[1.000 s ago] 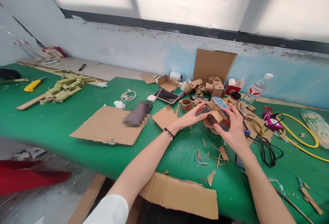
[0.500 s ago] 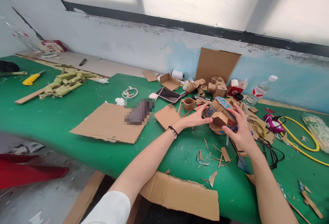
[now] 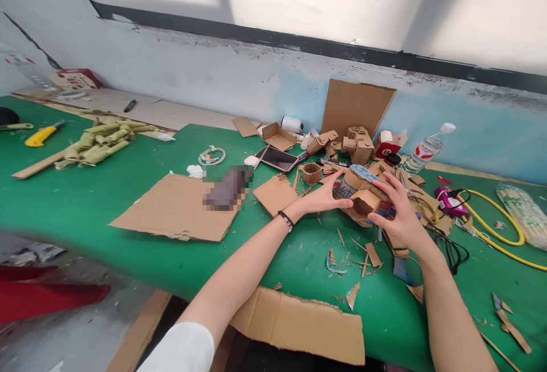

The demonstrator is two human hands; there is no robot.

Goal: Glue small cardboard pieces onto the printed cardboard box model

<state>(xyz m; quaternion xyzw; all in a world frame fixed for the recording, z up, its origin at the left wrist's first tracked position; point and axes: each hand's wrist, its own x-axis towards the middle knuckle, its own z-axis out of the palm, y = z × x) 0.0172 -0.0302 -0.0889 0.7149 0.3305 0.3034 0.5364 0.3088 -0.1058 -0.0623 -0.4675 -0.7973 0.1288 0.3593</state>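
Observation:
A hand-built cardboard model with blue print and a short open tube facing me is between my two hands, above the right half of the green table. My left hand grips its left side, thumb by the tube's rim. On the other side my right hand curves round it, fingers on the upper right edge and thumb near the opening. Behind it sit a cardboard ring and another blocky cardboard model. Cardboard scraps litter the table in front of the model.
A water bottle stands behind my right hand. Beside it are a purple device and a yellow cable. To the left lie a phone, a cardboard sheet, plant stalks and a yellow utility knife.
The cardboard model has turned slightly in my hands, so its blue-printed top lies at a different angle. Both hands keep their hold. The whole view has shifted a little.

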